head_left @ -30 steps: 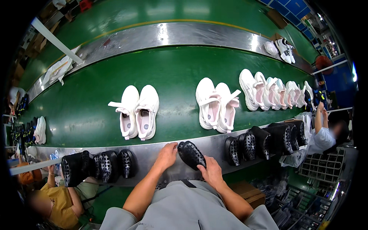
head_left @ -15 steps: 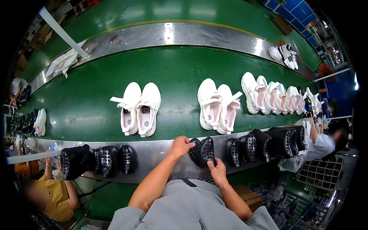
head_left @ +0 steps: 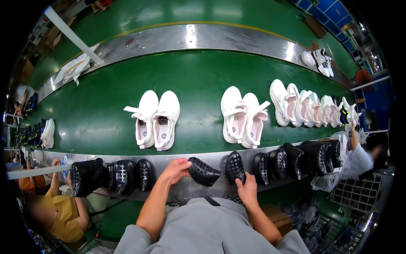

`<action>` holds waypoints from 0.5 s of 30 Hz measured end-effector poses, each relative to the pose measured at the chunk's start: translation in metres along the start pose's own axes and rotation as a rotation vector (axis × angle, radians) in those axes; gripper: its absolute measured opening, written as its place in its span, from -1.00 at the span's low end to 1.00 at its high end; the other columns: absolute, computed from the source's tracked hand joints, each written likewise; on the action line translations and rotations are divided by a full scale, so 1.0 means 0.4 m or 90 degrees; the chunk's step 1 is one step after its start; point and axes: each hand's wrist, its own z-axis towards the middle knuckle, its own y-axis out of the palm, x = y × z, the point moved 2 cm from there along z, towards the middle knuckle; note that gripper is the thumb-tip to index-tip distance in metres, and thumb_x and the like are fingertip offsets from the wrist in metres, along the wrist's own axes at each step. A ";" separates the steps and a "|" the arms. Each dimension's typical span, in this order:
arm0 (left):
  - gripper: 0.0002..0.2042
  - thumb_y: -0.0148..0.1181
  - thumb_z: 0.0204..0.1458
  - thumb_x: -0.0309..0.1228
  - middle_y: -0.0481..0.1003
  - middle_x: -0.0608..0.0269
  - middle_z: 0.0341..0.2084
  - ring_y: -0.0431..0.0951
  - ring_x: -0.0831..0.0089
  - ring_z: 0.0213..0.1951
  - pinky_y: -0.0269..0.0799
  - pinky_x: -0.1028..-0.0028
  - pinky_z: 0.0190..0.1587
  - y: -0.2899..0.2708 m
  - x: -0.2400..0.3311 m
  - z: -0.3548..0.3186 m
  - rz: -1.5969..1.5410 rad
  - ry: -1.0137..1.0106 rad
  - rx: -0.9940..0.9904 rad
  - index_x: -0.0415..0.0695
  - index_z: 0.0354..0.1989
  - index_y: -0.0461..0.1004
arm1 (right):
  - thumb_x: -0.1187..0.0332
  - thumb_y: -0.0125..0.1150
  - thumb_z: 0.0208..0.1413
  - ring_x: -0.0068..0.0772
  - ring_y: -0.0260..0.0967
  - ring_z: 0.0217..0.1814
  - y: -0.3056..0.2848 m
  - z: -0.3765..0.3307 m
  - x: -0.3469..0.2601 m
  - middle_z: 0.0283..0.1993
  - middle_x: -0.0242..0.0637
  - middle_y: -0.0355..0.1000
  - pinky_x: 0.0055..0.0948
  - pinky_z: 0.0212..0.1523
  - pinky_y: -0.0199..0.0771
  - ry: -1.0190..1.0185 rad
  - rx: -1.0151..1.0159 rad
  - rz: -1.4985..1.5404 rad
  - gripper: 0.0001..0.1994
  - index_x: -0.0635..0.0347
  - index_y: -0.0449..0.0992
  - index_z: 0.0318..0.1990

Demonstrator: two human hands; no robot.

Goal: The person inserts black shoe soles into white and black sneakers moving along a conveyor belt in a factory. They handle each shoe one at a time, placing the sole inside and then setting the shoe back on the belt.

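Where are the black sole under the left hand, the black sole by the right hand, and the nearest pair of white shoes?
left-hand black sole [head_left: 204, 172]: head view, studded underside.
right-hand black sole [head_left: 234, 167]: head view, studded face.
white shoe pair [head_left: 154, 119]: head view, inner edge of right shoe.

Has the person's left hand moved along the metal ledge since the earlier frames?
Yes. The left hand shifted rightward along the metal ledge, away from the black soles lined up at left, and grips a black sole.

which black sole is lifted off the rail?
The black sole in the left hand, tilted, between the two standing rows; the others stand on the metal rail.
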 end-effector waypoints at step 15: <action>-0.86 0.26 0.28 -0.32 0.60 0.31 -0.29 0.61 0.47 -0.25 0.59 0.34 -0.12 0.014 0.001 -0.012 -0.145 0.073 -0.020 -0.12 -0.22 0.51 | 0.07 0.47 0.06 0.21 0.37 0.23 0.115 0.036 -0.149 0.22 0.13 0.39 -0.06 0.24 0.39 -0.155 -0.237 0.146 -0.21 0.32 0.29 0.36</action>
